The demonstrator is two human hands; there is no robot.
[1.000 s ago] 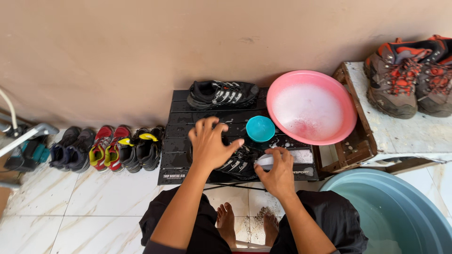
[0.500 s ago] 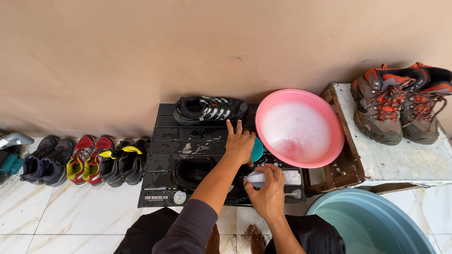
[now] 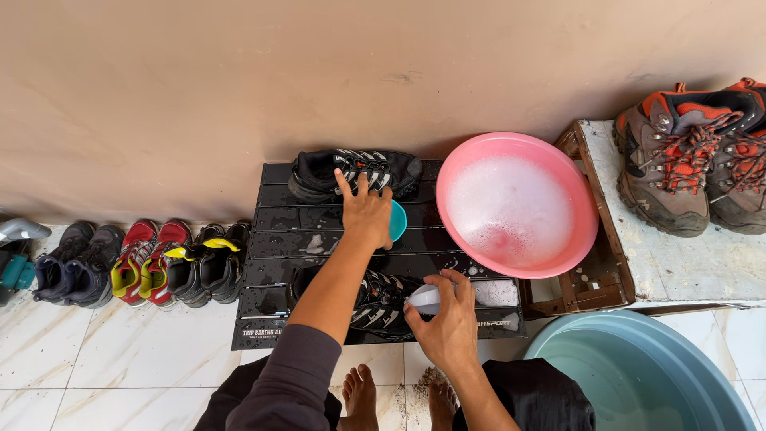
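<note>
My left hand (image 3: 365, 209) stretches forward over a low black slatted table (image 3: 271, 239), fingers spread, touching a black sneaker with white stripes (image 3: 351, 172) at the table's far edge. A small teal bowl (image 3: 396, 220) peeks out just right of that hand. My right hand (image 3: 447, 315) is closed around a pale brush-like object (image 3: 424, 299) above a second black sneaker (image 3: 383, 302) lying on the near part of the table. My forearm hides much of that shoe.
A pink basin (image 3: 517, 203) of soapy water sits at the table's right end. A grey-blue tub (image 3: 638, 375) stands bottom right. Muddy orange-laced boots (image 3: 678, 160) rest on a white ledge. Several shoes (image 3: 144, 263) line the tiled floor left. My bare feet (image 3: 395, 399) are below.
My left hand has moved from the near sneaker, past the teal bowl, out to the far sneaker. My right hand stays on the pale object. The view has shifted.
</note>
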